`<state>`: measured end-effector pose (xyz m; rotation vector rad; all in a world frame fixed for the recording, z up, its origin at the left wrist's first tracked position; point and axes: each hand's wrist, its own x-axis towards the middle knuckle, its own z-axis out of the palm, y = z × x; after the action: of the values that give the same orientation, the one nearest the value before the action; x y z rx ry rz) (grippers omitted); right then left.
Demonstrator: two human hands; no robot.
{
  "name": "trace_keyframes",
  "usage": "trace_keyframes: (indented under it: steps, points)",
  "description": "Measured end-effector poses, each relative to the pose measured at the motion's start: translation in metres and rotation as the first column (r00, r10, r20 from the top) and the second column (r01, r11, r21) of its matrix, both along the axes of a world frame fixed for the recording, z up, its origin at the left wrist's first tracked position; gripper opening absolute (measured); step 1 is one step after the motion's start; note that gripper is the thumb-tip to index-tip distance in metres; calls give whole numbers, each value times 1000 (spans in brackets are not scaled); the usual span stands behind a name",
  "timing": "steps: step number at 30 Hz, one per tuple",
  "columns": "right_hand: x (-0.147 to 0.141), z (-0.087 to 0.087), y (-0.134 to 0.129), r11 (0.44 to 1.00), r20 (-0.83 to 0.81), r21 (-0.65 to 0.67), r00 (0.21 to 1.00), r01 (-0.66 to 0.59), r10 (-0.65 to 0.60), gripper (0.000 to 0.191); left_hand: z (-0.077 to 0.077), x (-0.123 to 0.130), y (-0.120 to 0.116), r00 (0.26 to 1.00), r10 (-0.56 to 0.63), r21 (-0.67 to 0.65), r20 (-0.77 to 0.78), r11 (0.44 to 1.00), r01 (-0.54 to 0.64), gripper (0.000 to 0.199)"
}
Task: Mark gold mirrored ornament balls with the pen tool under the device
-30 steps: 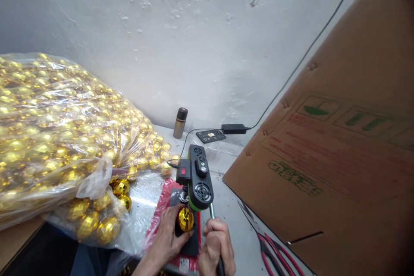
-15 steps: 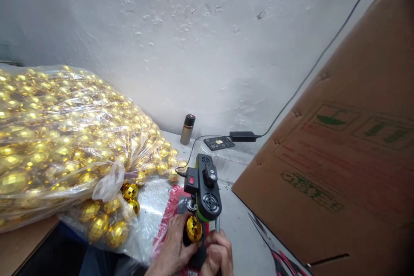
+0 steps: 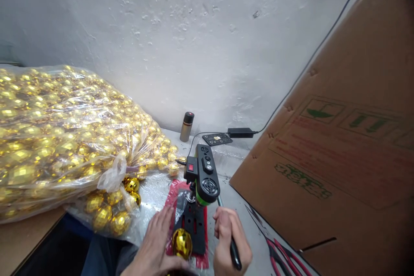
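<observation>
My left hand (image 3: 153,243) is open, with its fingers stretched out flat beside the black base plate (image 3: 194,224) of a small drill press (image 3: 207,172). A shiny gold faceted ball (image 3: 182,243) sits at the near end of that plate, between my thumb and fingers, close to the thumb. Below the thumb a bit of gold shows at the frame's bottom edge; I cannot make out what it is. My right hand (image 3: 230,239) is closed around the press's lever, whose black grip (image 3: 235,255) sticks out under my fist.
Left lies a big clear bag (image 3: 71,138) of gold balls, with several loose balls (image 3: 102,217) on plastic before it. A cardboard box (image 3: 336,146) leans at right, near red-handled pliers (image 3: 281,256). Behind stand a spray can (image 3: 186,127) and a power adapter (image 3: 241,133).
The gold ball has moved from under the drill head toward me, down and left. My left fingers have opened out. My right hand has shifted slightly up and right, still on the lever.
</observation>
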<state>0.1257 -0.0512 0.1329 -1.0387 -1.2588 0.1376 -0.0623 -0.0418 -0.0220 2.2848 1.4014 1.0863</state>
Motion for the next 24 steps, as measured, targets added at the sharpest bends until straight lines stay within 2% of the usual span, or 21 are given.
trace_keyframes:
  steps: [1, 2, 3, 5, 6, 7, 9, 11, 13, 15, 16, 18, 19, 20, 22, 24]
  points:
    - [0, -4, -1, 1000, 14, 9, 1000, -8, 8, 31, 9, -12, 3, 995, 84, 53, -57, 995, -81, 87]
    - [-1, -8, -2, 1000, 28, 11, 999, -17, 16, 30, 20, -25, 8, 976, 188, 106, -114, 979, -176, 64]
    - [-1, -10, -3, 1000, 38, 13, 999, -22, 21, 30, 33, -36, 14, 939, 299, 135, -170, 951, -278, 47]
    - [-2, -11, -4, 1000, 51, 18, 998, -25, 24, 28, 61, -54, 27, 813, 471, 106, -342, 879, -465, 34]
    - [-3, -10, -5, 999, 54, 22, 998, -24, 23, 28, 74, -61, 33, 739, 496, 63, -455, 846, -529, 32]
    - [-3, -9, -5, 999, 56, 27, 998, -24, 23, 28, 85, -65, 37, 682, 482, 23, -550, 825, -565, 29]
    - [-4, -7, -6, 999, 58, 28, 998, -24, 22, 27, 100, -69, 41, 613, 406, -46, -678, 808, -587, 26]
    - [-5, -6, -6, 999, 57, 23, 998, -24, 22, 27, 106, -69, 41, 595, 330, -105, -733, 809, -578, 29]
    - [-5, -6, -7, 1000, 56, 17, 998, -23, 22, 27, 105, -67, 39, 611, 305, -128, -730, 818, -561, 33]
    - [-6, -5, -8, 1000, 55, 9, 998, -26, 25, 26, 100, -63, 39, 684, 358, -94, -635, 843, -529, 38]
    - [-6, -4, -8, 1000, 53, 4, 998, -28, 28, 26, 96, -60, 39, 740, 401, -74, -540, 853, -516, 42]
    - [-7, 1, -9, 999, 39, -9, 999, -33, 33, 26, 88, -49, 40, 847, 459, -108, -267, 859, -500, 51]
    - [-8, 5, -9, 999, 28, -19, 999, -33, 33, 26, 84, -42, 41, 880, 463, -180, -109, 861, -475, 54]
    - [-8, 9, -9, 999, 16, -31, 999, -30, 31, 27, 79, -34, 42, 889, 456, -275, 46, 861, -428, 57]
    - [-9, 19, -8, 998, 2, -54, 1000, -24, 25, 28, 70, -17, 42, 848, 431, -455, 309, 850, -266, 62]
    - [-9, 28, -7, 998, 11, -58, 1000, -27, 27, 29, 61, 1, 41, 782, 413, -545, 466, 831, -113, 64]
